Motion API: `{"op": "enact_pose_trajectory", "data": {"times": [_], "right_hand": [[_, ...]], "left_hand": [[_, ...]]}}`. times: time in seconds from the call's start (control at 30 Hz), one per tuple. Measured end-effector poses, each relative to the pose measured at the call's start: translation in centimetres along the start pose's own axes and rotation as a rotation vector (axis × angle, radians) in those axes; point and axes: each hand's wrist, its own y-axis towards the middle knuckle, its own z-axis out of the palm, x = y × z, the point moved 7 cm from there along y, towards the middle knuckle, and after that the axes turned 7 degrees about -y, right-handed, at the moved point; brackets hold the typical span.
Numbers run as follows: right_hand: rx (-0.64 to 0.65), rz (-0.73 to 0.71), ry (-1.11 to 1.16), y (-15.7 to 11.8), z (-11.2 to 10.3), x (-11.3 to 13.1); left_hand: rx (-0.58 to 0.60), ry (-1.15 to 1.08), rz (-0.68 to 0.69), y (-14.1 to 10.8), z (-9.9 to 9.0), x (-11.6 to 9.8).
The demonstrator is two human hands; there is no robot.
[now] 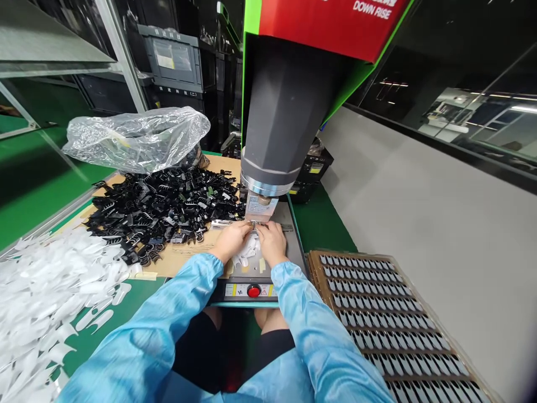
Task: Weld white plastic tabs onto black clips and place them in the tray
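Note:
My left hand (232, 239) and my right hand (272, 242) meet on the machine's grey base plate (296, 246). Their fingertips are pinched together at a small metal fixture (286, 227), directly under the metal press head (260, 207). Whatever lies between the fingers is too small and too covered to name. Several loose white plastic pieces (247, 250) lie on the plate between my wrists. To the left spreads a heap of black curved plastic clips (168, 201) on cardboard. Both forearms wear light blue sleeves.
A heap of white plastic pieces (50, 291) covers the near left. Behind the clips sits a clear plastic bag (138, 137). A red button (254, 290) is on the machine's front. At right lies a brown tray (314, 267) with rows of parts. Grey crates (180, 61) stand behind.

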Motion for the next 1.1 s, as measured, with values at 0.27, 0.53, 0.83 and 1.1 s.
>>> {"op": "enact_pose_trajectory", "data": {"times": [0.27,0.53,0.83,1.1], "right_hand": [[0.115,-0.074,-0.041,-0.7,-0.4,1.5],[0.094,-0.065,0.114,-3.2,-1.0,-1.0],[-0.233,0.23,0.13,-15.5,-4.9,-8.3],[-0.2,0.248,0.084,-17.1,-4.8,-7.5]], "left_hand": [[0.079,0.089,0.025,-0.3,0.7,0.0],[0.099,0.111,-0.033,-3.0,-1.6,-0.2],[0.044,0.062,-0.194,-12.8,-5.7,0.7],[0.11,0.091,-0.239,-13.9,-4.6,-0.3]]}}
